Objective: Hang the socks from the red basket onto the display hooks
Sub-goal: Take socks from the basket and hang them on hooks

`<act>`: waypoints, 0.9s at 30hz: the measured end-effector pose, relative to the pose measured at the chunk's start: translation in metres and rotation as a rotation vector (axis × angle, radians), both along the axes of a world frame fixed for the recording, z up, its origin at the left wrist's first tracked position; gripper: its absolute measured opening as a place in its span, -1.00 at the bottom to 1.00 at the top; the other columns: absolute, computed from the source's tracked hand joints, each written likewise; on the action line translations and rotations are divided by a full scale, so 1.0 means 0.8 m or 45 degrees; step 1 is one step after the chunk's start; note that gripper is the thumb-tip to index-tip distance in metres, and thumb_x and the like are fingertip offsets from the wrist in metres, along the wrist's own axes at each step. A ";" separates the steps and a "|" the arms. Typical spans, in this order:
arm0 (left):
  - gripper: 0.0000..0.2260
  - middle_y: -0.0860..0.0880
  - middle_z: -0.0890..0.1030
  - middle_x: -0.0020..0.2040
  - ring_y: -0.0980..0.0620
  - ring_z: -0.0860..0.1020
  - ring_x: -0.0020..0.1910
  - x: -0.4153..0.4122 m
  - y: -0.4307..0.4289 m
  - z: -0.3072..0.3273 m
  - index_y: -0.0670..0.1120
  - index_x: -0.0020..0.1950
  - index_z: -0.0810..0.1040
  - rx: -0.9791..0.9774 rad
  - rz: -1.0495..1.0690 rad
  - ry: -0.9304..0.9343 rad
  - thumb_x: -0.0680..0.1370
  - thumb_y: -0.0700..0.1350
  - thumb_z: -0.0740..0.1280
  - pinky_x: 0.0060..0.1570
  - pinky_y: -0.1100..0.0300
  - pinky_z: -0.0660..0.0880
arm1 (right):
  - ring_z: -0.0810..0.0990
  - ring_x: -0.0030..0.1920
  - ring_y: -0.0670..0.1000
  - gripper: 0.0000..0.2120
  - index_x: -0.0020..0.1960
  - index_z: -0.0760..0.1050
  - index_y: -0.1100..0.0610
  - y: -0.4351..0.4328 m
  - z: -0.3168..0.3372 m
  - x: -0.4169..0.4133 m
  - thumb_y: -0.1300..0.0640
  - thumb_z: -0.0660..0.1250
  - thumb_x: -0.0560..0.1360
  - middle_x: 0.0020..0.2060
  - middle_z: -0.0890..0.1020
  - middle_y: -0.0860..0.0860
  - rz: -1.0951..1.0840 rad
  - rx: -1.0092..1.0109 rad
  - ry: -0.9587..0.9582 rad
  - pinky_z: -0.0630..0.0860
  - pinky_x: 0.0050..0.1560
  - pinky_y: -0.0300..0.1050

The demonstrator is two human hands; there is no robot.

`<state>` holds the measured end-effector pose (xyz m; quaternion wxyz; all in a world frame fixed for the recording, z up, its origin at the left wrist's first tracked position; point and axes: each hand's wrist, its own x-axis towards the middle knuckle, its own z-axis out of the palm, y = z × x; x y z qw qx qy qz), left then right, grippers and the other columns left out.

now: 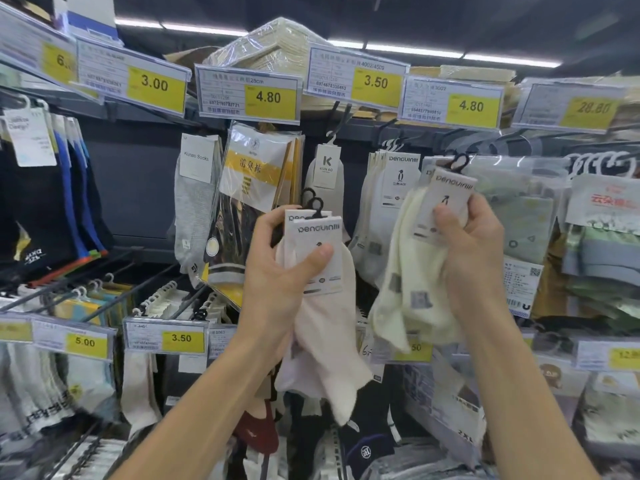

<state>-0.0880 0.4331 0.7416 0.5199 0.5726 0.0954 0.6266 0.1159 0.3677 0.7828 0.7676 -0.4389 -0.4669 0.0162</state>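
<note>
Gripping a small stack of pale pink socks (325,341) in the left hand (277,268), clamping the card header (317,244) between thumb and curled fingers, with the black hangers (313,204) poking up just above. Pinching a cream pair (408,282) in the right hand (474,244) by its own card (450,199), thumb on the front, fingers curled behind, holding its black loop (459,162) up beside the matching penguin-brand pairs (391,181) already hanging on a display hook (385,126). Not finding the red basket anywhere in view. Judging the socks to be light, soft and floppy, since they are dangling limp below both hands and giving nothing firm to steer by. Treating the card as the one stiff part, so taking hold there, just under the hanger, for aiming the loop at the hook tip. Likely needing only a gentle pinch, since squeezing harder risks creasing the card or twisting the loop off line.
</note>
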 end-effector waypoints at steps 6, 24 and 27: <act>-0.45 0.18 0.70 -0.07 0.14 0.69 -0.08 -0.003 -0.003 -0.002 0.11 0.16 0.46 0.071 0.067 0.001 0.26 -0.13 0.59 -0.17 0.25 0.62 | 0.65 -0.01 -0.22 -0.73 0.27 0.49 0.08 0.035 0.043 0.030 0.24 0.28 0.58 0.05 0.67 -0.10 -0.164 -0.090 -0.144 0.57 -0.03 -0.30; -0.47 0.12 0.71 -0.09 0.09 0.70 -0.09 -0.005 -0.006 -0.002 0.09 0.15 0.49 0.034 0.055 -0.006 0.25 -0.13 0.59 -0.18 0.19 0.63 | 0.54 0.28 0.03 -0.53 0.52 0.25 0.09 0.065 0.051 0.035 0.21 0.22 0.63 0.32 0.54 0.04 -0.323 -0.467 -0.505 0.47 0.33 0.11; -0.47 0.10 0.72 -0.09 0.08 0.71 -0.09 -0.005 -0.005 -0.005 0.06 0.16 0.49 0.025 0.042 -0.005 0.28 -0.17 0.60 -0.18 0.19 0.63 | 0.49 0.32 -0.07 -0.53 0.50 0.28 0.03 0.034 0.022 -0.003 0.08 0.25 0.61 0.35 0.48 -0.04 -0.491 -0.219 -0.459 0.44 0.36 -0.01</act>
